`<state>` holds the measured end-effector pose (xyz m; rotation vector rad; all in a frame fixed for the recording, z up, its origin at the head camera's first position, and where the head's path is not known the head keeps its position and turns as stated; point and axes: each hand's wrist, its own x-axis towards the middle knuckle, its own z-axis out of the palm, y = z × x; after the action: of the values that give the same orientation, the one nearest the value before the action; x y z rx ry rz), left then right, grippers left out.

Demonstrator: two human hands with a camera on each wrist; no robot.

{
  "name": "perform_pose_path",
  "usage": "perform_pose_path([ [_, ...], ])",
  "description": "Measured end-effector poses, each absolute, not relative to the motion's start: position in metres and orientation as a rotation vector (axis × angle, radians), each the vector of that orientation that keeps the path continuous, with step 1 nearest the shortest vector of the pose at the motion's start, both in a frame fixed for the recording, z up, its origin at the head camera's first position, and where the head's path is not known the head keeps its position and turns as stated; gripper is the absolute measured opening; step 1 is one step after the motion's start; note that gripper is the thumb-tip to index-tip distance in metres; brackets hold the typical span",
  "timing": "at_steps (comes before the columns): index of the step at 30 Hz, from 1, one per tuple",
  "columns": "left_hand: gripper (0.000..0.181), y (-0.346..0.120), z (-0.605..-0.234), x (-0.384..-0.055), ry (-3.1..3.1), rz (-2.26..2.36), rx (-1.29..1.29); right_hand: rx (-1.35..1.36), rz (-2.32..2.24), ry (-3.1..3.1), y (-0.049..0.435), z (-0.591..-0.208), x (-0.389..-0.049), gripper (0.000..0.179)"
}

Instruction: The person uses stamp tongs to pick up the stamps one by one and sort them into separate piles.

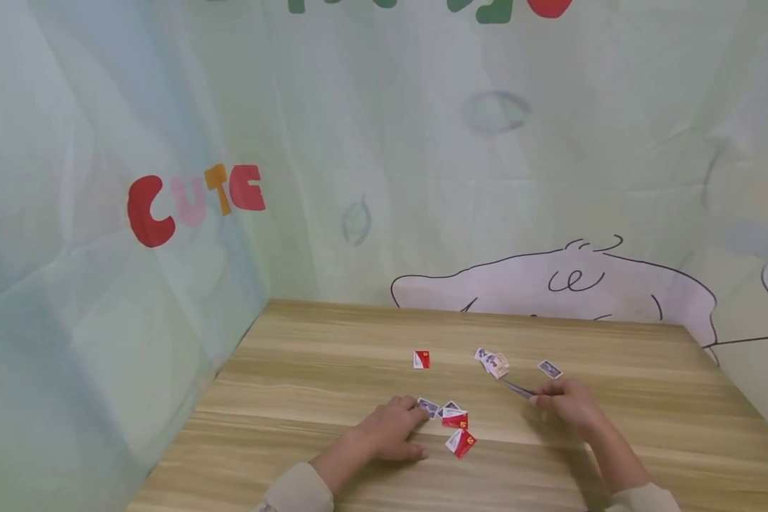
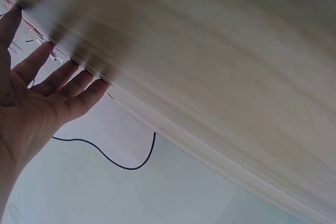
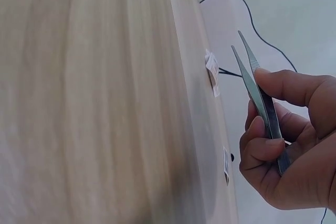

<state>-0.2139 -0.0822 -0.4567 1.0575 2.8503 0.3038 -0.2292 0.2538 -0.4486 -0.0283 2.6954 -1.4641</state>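
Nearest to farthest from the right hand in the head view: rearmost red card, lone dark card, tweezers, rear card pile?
1. Tweezers, in the right hand.
2. Lone dark card, just beyond.
3. Rear card pile, left.
4. Rearmost red card, farther left.

A pale green backdrop (image 1: 416,142) bears colourful CUTE lettering (image 1: 192,216).

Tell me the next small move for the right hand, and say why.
I'd probably close the tweezers on the near edge of the small card cluster: the right hand holds them with their tips apart, pointing at that edge. Whether they touch it is unclear.
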Motion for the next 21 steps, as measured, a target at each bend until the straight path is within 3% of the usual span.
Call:
perform_pose_path([
  [21,0.058,-0.084,-0.457,-0.213,2.843,0.297,1.066,-0.104,-1.430,2.634,0.212,-0.457,-0.229,0.021],
])
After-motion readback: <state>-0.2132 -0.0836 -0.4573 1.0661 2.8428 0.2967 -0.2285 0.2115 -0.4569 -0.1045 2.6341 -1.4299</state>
